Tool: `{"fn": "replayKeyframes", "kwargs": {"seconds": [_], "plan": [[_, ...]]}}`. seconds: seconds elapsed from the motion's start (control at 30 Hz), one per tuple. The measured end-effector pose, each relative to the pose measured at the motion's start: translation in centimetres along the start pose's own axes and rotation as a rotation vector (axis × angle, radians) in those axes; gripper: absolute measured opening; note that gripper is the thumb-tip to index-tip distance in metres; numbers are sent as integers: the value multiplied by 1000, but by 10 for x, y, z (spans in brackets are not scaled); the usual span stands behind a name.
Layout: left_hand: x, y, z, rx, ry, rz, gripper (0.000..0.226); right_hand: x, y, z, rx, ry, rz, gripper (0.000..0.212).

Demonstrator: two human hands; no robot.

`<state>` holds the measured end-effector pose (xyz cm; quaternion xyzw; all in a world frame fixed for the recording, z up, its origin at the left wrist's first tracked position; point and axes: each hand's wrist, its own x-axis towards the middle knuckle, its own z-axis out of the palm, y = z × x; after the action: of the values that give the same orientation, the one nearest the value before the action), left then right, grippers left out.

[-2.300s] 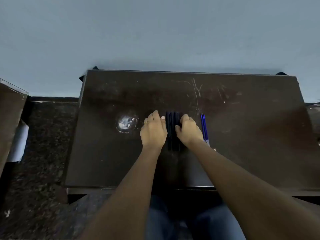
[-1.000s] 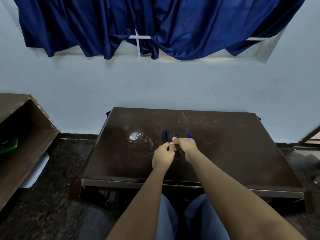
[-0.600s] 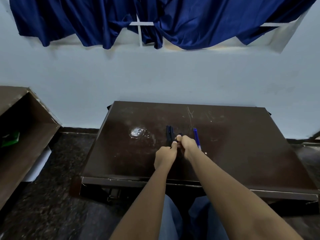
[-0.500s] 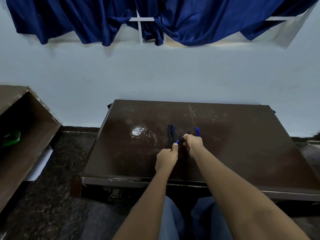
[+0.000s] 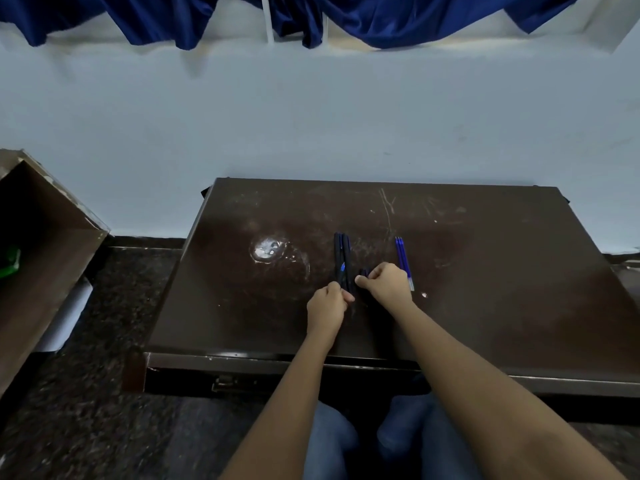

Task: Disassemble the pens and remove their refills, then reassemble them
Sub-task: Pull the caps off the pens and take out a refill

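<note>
Left fingers pinched on the near end of a dark pen barrel beside the pens lying together on the counter; blue visible partway along that barrel, possibly a refill tip or a refill showing through, too small to tell. Right fingers curled shut around a small dark piece, likely a cap or front section, identity not resolvable. Left hand and right hand now apart with a clear gap between them, whereas half a second ago held close together over one pen with blue at the join. Separation of the hands read as a pen pulled into two parts: disassembly of this pen judged in progress or just completed. Blue refills lying side by side just right of the right hand, touching nothing else, matching their placement in the earlier views. Judged stage: removal phase partly done, several refills already out, remaining pens left of the hands not yet confirmed empty. Pale worn patch well left of the pens, unrelated. Dark parts on a dark counter: risk of losing a small piece once set down.
</note>
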<state>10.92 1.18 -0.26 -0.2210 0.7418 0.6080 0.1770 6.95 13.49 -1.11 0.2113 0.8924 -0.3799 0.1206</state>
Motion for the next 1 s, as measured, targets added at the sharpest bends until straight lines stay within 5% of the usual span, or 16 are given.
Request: {"fn": "replayKeyframes", "kwargs": {"seconds": [0.23, 0.43, 0.67, 1.0], "plan": [[1, 12, 11, -49, 6, 55, 34, 8, -12, -14, 51, -51, 139, 34], [0, 20, 23, 67, 27, 171, 33, -2, -33, -28, 601, -294, 178, 35], [-1, 38, 11, 147, 22, 161, 31, -5, -43, -24, 710, -228, 94, 18], [-8, 55, 4, -250, -172, -45, 34, -11, -50, -33, 915, -419, 41, 22]]}}
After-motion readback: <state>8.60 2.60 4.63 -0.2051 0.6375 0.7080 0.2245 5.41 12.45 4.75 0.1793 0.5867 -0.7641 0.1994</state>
